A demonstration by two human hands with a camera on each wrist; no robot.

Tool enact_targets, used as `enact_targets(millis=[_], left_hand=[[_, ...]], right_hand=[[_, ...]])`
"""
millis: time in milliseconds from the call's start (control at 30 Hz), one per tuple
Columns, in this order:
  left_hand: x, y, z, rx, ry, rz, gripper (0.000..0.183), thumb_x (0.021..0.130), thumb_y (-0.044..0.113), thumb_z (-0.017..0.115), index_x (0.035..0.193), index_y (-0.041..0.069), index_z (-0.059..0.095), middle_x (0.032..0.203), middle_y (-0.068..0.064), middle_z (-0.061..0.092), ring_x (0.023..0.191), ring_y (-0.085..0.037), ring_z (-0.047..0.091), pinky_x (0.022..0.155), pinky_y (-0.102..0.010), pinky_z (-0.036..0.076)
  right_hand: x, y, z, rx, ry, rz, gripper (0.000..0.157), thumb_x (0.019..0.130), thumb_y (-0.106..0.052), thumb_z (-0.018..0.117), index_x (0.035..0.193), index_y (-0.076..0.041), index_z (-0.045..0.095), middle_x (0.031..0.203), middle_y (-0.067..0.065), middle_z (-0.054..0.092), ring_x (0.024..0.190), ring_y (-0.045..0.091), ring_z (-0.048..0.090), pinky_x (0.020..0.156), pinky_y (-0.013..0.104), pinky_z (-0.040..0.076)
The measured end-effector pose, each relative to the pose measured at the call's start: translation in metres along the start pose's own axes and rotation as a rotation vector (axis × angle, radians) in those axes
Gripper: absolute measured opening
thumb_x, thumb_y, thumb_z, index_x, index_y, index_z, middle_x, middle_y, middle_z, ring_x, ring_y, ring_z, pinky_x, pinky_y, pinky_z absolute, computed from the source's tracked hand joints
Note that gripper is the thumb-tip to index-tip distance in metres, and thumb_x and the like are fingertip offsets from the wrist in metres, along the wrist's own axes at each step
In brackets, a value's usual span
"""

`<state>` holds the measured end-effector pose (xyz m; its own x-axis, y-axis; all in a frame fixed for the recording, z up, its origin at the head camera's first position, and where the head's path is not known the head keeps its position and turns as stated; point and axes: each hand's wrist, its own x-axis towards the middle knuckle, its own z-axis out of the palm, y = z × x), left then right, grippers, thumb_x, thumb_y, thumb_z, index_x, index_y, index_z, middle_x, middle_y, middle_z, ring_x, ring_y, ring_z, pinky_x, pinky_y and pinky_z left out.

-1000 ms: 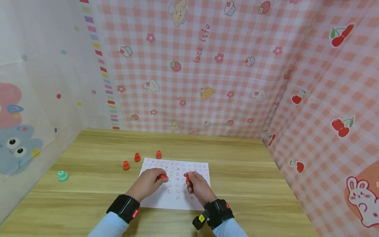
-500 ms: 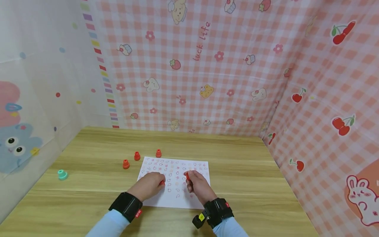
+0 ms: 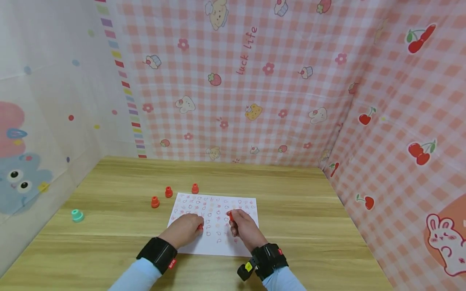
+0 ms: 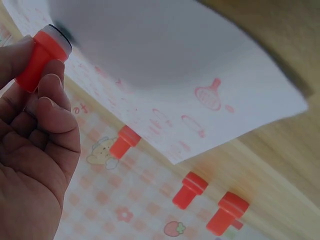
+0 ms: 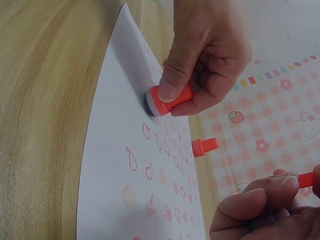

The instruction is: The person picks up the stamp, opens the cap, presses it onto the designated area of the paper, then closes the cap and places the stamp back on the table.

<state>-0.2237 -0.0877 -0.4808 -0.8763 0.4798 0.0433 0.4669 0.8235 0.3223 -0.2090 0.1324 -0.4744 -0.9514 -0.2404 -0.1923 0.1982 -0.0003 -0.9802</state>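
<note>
My left hand (image 3: 183, 229) pinches a red stamp (image 4: 47, 47) between thumb and fingers over the left half of a white paper sheet (image 3: 222, 249). The stamp's pale end with its dark rim faces the sheet, right at its surface in the right wrist view. Rows of small red and orange prints, some fruit-like, cover much of the paper. On the right side of the sheet, my right hand (image 3: 246, 230) has its fingers curled round a small red piece (image 5: 306, 180), mostly hidden by the fingers.
Three red stamp-shaped pieces stand beyond the sheet: one (image 3: 195, 188) at its far edge, another (image 3: 169, 192) by its far left corner, a third (image 3: 155, 202) farther left. A teal one (image 3: 77, 215) is at the table's left. Printed cloth (image 3: 233, 101) hangs around the table.
My left hand has come slightly nearer to me and turned over, tipping the stamp from sideways down to the paper. My right hand stays in place with its red piece.
</note>
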Motion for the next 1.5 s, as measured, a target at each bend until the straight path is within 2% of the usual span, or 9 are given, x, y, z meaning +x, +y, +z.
enact_targets(millis=[167,400,567,767,967,1100,1200,1367,1500], left_hand=[[0.001,-0.001,0.004,-0.005,-0.007,-0.011,0.009,0.087,0.005,0.075,0.084,0.009,0.067,0.074,0.002,0.059,0.069,-0.015,0.051,0.076,-0.039,0.05],[0.003,0.001,0.006,0.06,-0.015,0.012,0.007,0.087,0.001,0.071,0.085,0.007,0.069,0.073,0.0,0.06,0.07,-0.016,0.053,0.076,-0.038,0.051],[0.008,0.002,0.006,0.042,-0.062,-0.023,0.005,0.089,0.002,0.07,0.089,0.007,0.071,0.073,0.0,0.058,0.07,-0.017,0.049,0.076,-0.037,0.049],[0.01,0.01,0.003,0.064,-0.069,-0.04,0.007,0.089,0.0,0.067,0.084,0.005,0.068,0.07,-0.002,0.056,0.069,-0.019,0.05,0.073,-0.038,0.049],[0.01,0.014,0.003,0.094,-0.096,-0.078,0.004,0.091,0.002,0.068,0.093,0.004,0.069,0.078,-0.006,0.063,0.075,-0.02,0.059,0.081,-0.039,0.052],[0.008,0.013,0.005,0.116,-0.087,-0.059,0.004,0.091,0.004,0.069,0.095,0.005,0.068,0.079,-0.007,0.065,0.077,-0.022,0.063,0.08,-0.039,0.053],[0.007,0.011,0.004,0.098,-0.08,-0.047,0.005,0.09,0.003,0.069,0.095,0.005,0.069,0.076,-0.005,0.063,0.073,-0.02,0.059,0.078,-0.038,0.053],[0.008,0.007,0.002,0.016,-0.085,-0.052,0.006,0.088,0.002,0.07,0.09,0.007,0.069,0.071,0.001,0.054,0.07,-0.018,0.049,0.074,-0.036,0.046],[0.008,0.003,0.003,-0.036,-0.097,-0.073,0.006,0.087,0.004,0.072,0.091,0.008,0.069,0.074,0.001,0.054,0.074,-0.019,0.049,0.076,-0.036,0.045]], right_hand=[[0.001,0.001,-0.002,-0.001,-0.003,-0.001,0.041,0.108,-0.032,0.041,0.124,0.004,0.051,0.083,0.003,0.044,0.07,0.016,0.044,0.065,0.027,0.038],[0.0,0.0,-0.003,-0.007,0.003,0.012,0.041,0.108,-0.034,0.041,0.123,0.003,0.051,0.084,0.002,0.045,0.07,0.015,0.044,0.063,0.027,0.038],[-0.001,0.0,-0.002,-0.008,0.006,0.018,0.041,0.108,-0.034,0.041,0.124,0.002,0.052,0.085,0.002,0.045,0.071,0.015,0.045,0.063,0.027,0.038],[-0.003,0.0,-0.001,-0.01,0.01,0.03,0.042,0.107,-0.036,0.041,0.125,0.001,0.052,0.086,0.002,0.046,0.072,0.016,0.045,0.064,0.027,0.039],[-0.001,0.001,-0.003,0.0,0.012,0.015,0.04,0.108,-0.033,0.04,0.124,0.002,0.051,0.085,0.003,0.045,0.071,0.016,0.045,0.064,0.027,0.039],[-0.001,0.0,-0.002,0.005,0.006,0.003,0.041,0.107,-0.034,0.041,0.123,0.002,0.051,0.085,0.002,0.044,0.07,0.015,0.044,0.062,0.026,0.039],[-0.001,0.0,0.0,0.008,-0.005,0.002,0.04,0.108,-0.034,0.041,0.123,0.002,0.051,0.084,0.002,0.044,0.069,0.014,0.044,0.061,0.026,0.038],[-0.001,-0.003,-0.001,0.008,0.006,0.007,0.039,0.108,-0.032,0.04,0.123,0.002,0.051,0.084,0.002,0.044,0.069,0.015,0.044,0.062,0.027,0.038],[0.0,-0.005,-0.004,0.006,0.025,0.016,0.04,0.108,-0.032,0.04,0.125,0.002,0.051,0.086,0.003,0.045,0.072,0.016,0.046,0.066,0.027,0.039]])
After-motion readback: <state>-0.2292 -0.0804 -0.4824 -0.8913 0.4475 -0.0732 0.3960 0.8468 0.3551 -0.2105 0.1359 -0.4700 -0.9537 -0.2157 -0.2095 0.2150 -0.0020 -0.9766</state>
